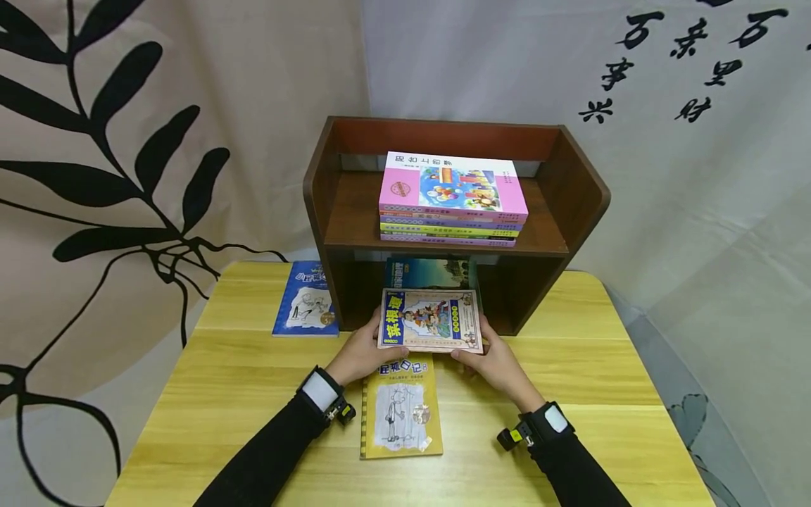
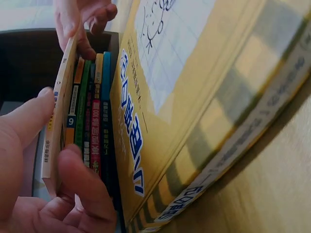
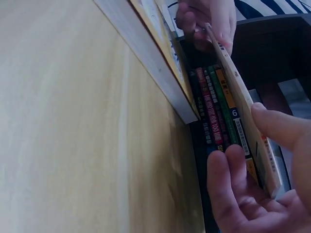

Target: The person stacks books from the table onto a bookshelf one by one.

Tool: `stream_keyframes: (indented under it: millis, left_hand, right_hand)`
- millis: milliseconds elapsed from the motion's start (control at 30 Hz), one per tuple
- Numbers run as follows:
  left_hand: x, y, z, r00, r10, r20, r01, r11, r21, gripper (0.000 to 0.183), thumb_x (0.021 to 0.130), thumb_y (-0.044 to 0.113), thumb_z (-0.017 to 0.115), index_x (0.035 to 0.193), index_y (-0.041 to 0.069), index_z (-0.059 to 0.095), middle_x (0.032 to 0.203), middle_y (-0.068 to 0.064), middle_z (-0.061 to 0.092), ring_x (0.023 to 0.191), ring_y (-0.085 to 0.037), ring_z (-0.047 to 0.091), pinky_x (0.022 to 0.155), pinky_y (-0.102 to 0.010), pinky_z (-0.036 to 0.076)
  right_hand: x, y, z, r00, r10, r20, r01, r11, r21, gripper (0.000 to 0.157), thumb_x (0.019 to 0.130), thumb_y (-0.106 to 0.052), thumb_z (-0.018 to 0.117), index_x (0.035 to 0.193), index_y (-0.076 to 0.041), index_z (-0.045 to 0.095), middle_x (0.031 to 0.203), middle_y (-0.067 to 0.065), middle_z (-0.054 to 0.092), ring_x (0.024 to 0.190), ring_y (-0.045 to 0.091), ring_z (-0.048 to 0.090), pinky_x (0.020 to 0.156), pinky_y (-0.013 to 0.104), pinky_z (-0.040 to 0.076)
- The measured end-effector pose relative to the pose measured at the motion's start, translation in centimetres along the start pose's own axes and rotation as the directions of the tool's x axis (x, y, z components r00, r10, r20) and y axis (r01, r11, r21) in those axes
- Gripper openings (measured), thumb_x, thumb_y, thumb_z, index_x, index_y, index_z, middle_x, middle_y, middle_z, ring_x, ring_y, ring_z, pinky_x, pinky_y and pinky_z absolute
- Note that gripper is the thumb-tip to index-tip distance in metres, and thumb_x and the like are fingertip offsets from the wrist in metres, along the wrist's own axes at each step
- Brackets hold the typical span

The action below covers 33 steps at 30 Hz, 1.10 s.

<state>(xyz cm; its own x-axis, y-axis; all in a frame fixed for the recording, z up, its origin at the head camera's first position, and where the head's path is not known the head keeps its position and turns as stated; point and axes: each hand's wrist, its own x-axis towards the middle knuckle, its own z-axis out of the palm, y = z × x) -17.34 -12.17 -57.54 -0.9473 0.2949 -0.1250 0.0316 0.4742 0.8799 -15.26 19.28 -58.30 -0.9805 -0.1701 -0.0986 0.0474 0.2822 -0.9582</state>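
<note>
Both hands hold a cream-bordered book (image 1: 431, 320) with a picture cover, level in front of the lower shelf. My left hand (image 1: 362, 352) grips its left end, thumb on top and fingers beneath. At the opposite end my right hand (image 1: 494, 358) grips it the same way. In the left wrist view the thin book (image 2: 59, 114) is close over a stack of books (image 2: 95, 114) in the lower compartment. A teal-covered book (image 1: 431, 273) shows behind it in the head view. Partly under the left hand, a yellow book (image 1: 399, 415) lies on the table.
A brown two-level bookshelf (image 1: 586, 190) stands at the back of the wooden table (image 1: 570, 422). Its upper shelf bears a stack of books topped by a pink one (image 1: 453, 183). A blue book (image 1: 307, 299) lies against the shelf's left side.
</note>
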Motion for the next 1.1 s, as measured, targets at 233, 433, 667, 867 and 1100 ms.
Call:
stream_keyframes:
  millis: [233, 433, 667, 867, 1100]
  left_hand:
    - [0.5, 0.6, -0.4, 1.0, 0.029, -0.005, -0.029, 0.999, 0.044, 0.122, 0.081, 0.042, 0.091, 0.172, 0.028, 0.01, 0.153, -0.01, 0.062, 0.126, -0.028, 0.067, 0.116, -0.055, 0.046]
    - [0.7, 0.9, -0.3, 0.995, 0.02, -0.094, -0.003, 0.983, 0.183, 0.116, 0.077, 0.055, 0.089, 0.17, 0.029, 0.025, 0.135, -0.01, 0.068, 0.109, -0.025, 0.068, 0.101, -0.05, 0.055]
    - [0.7, 1.2, -0.1, 0.984, 0.04, -0.172, 0.018, 0.947, 0.322, 0.115, 0.074, 0.062, 0.088, 0.167, 0.021, 0.035, 0.136, -0.016, 0.052, 0.113, -0.033, 0.054, 0.096, -0.05, 0.054]
    - [1.0, 1.2, 0.0, 0.975, 0.11, -0.194, -0.033, 0.932, 0.362, 0.105, 0.077, 0.06, 0.087, 0.163, 0.017, 0.044, 0.153, -0.02, 0.049, 0.128, -0.035, 0.046, 0.107, -0.055, 0.048]
    - [1.5, 1.2, 0.2, 0.97, 0.129, -0.204, -0.041, 0.921, 0.387, 0.1, 0.084, 0.057, 0.082, 0.163, 0.011, 0.041, 0.154, -0.023, 0.051, 0.13, -0.038, 0.049, 0.111, -0.055, 0.045]
  right_hand:
    - [0.5, 0.4, -0.5, 0.999, -0.052, 0.008, 0.053, 0.994, -0.095, 0.105, 0.088, -0.026, 0.087, 0.169, -0.034, 0.02, 0.123, 0.015, 0.077, 0.075, 0.034, 0.075, 0.059, 0.044, 0.063]
    - [0.5, 0.0, -0.9, 0.989, -0.113, -0.096, 0.064, 0.908, -0.413, 0.116, 0.08, -0.056, 0.087, 0.169, -0.015, 0.026, 0.137, 0.02, 0.059, 0.106, 0.027, 0.064, 0.084, 0.042, 0.057]
    - [0.7, -0.5, -1.2, 0.969, -0.203, -0.139, 0.076, 0.784, -0.615, 0.115, 0.076, -0.063, 0.086, 0.163, -0.004, 0.039, 0.164, 0.028, 0.03, 0.144, 0.046, 0.028, 0.113, 0.065, 0.038]
    - [1.2, -0.4, -1.3, 0.971, -0.217, -0.099, 0.107, 0.765, -0.635, 0.112, 0.08, -0.063, 0.082, 0.163, -0.002, 0.037, 0.171, 0.027, 0.029, 0.156, 0.048, 0.023, 0.122, 0.067, 0.031]
    - [1.8, -0.5, -1.2, 0.97, -0.225, -0.089, 0.124, 0.777, -0.618, 0.104, 0.086, -0.059, 0.079, 0.164, -0.006, 0.037, 0.172, 0.025, 0.03, 0.156, 0.048, 0.025, 0.124, 0.065, 0.028]
